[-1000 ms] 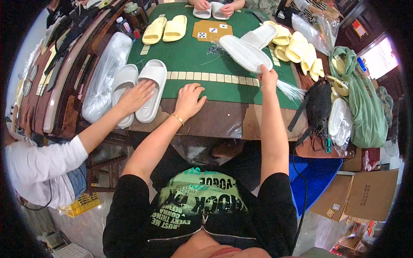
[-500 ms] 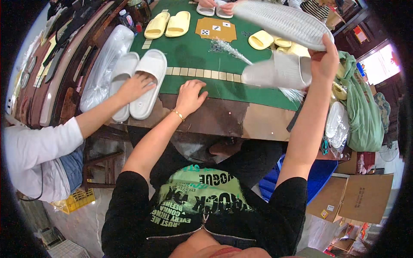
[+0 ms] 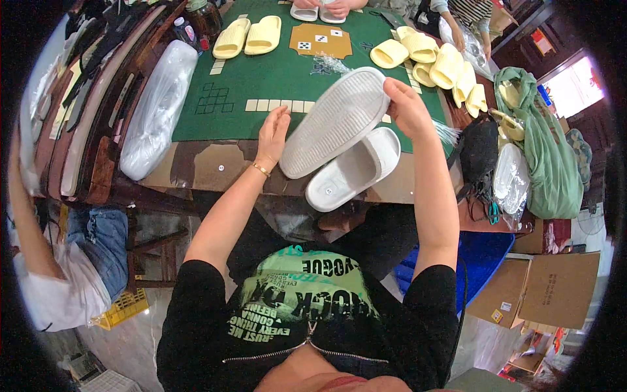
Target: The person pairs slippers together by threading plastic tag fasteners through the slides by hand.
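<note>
At the centre of the frame a white slipper (image 3: 336, 119) is held sole-up by the right hand (image 3: 406, 104), whose fingers are closed round its upper end. Its lower edge is met by the open left hand (image 3: 273, 132), fingers spread. A second white slipper (image 3: 356, 170) is seen just below it, sole-down on the table (image 3: 196, 163).

head cam | 1 view | looks steeply down | near table (image 3: 196, 166)

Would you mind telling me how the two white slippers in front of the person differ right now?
The upper white slipper is turned sole-up, showing its ribbed tread, held by the right hand; the lower white slipper lies strap-up on the table, its footbed showing, with no hand on it. The upper partly overlaps the lower. Both look alike in colour and shape.
</note>
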`<action>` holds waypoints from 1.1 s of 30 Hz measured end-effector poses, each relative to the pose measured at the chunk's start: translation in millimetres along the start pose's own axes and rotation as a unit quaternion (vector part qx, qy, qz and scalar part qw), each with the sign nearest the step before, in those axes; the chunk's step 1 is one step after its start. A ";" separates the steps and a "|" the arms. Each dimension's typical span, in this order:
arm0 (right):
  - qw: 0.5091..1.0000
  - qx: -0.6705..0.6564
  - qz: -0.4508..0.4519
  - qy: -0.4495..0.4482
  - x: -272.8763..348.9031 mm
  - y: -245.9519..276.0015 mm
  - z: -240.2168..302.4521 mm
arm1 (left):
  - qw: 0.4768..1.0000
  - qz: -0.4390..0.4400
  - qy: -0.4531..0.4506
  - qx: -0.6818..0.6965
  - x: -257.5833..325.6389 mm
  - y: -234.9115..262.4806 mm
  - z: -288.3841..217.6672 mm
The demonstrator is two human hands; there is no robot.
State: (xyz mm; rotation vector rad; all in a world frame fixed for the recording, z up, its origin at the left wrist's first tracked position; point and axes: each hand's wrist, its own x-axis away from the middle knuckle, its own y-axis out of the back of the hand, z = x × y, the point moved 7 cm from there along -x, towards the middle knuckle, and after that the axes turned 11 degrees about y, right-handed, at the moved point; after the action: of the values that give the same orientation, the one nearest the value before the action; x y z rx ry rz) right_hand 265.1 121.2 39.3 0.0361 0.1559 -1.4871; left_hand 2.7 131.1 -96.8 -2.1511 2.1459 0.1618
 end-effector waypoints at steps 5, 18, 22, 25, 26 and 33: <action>0.999 -0.016 -0.009 0.048 8.6 2.6 -17.0 | 0.988 0.044 -0.063 -0.137 21.6 -15.1 -29.4; 0.938 0.277 -0.179 0.103 39.9 43.7 -81.3 | 0.956 0.050 -0.089 -0.275 100.2 8.0 -54.0; 0.922 0.302 -0.176 0.167 53.7 30.8 -70.3 | 0.885 0.112 -0.209 -0.401 138.3 -6.2 -62.7; 0.918 0.297 -0.179 0.193 62.0 17.3 -60.9 | 0.858 0.117 -0.162 -0.473 151.0 -10.6 -57.6; 0.912 0.303 -0.176 0.214 63.4 13.8 -57.4 | 0.854 0.108 -0.170 -0.480 153.5 -13.1 -56.8; 0.913 0.312 -0.138 0.224 74.1 -11.6 -51.7 | 0.855 0.091 -0.164 -0.483 149.0 -20.6 -53.9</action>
State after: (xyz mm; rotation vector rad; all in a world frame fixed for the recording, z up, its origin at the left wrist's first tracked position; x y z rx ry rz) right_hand 255.0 53.2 -20.4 0.9087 0.0478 -1.7412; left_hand 24.0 -24.0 -65.1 -1.9898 2.2667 1.8138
